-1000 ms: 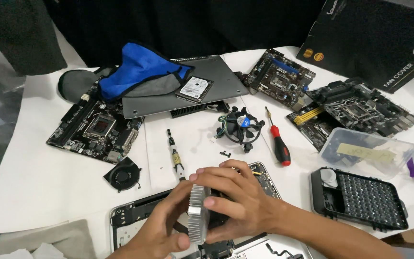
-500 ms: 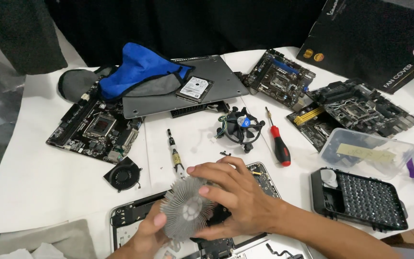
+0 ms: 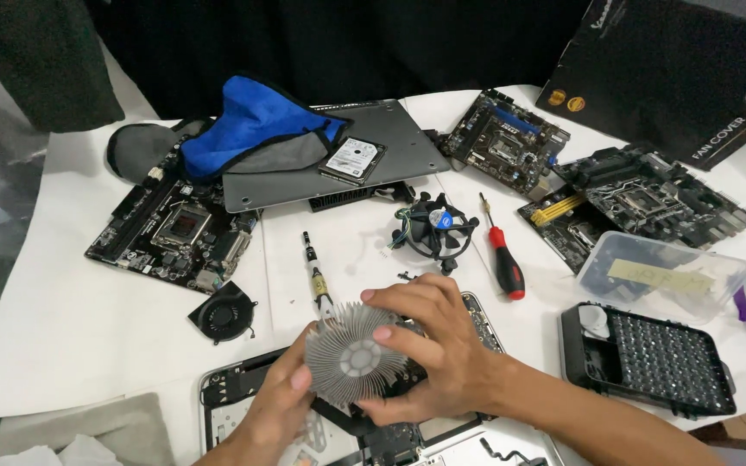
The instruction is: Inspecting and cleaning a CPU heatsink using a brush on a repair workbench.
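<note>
Both hands (image 3: 442,354) grip a finned heatsink (image 3: 347,355) near a lidded plastic box (image 3: 662,276).

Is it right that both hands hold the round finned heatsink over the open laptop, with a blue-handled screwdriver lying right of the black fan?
Not quite. The head view shows the screwdriver handle is red. The rest holds: left hand and right hand hold the heatsink over the open laptop, right of the fan.

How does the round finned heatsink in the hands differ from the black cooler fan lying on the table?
The heatsink is bare silver metal with radial fins; the cooler fan is black plastic with a blue hub. The heatsink is held up, tilted toward the camera, by the left hand and right hand; the cooler fan lies flat on the white table, untouched, wires trailing. Both are round.
</note>
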